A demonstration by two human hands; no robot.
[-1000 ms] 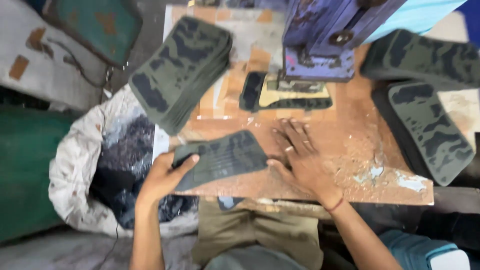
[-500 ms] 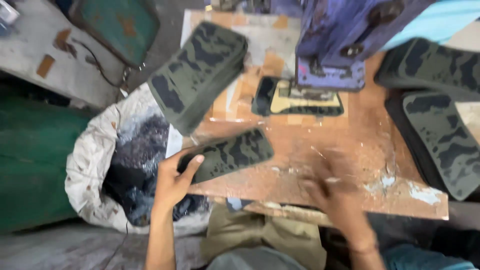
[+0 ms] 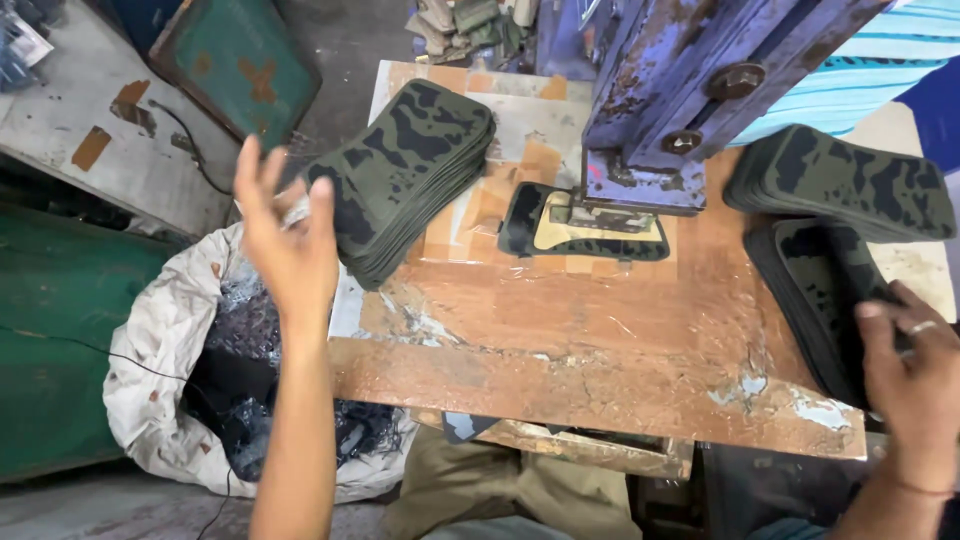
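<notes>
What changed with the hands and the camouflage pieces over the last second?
The left hand let go of the camouflage piece it held; that piece is gone from the table, and the hand is now raised and open by the left stack. The right hand moved right onto the right stack. The press stayed put.

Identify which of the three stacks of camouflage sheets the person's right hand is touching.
The low stack at the table's right edge, under the right hand; the upper-right stack and left stack lie untouched.
</notes>
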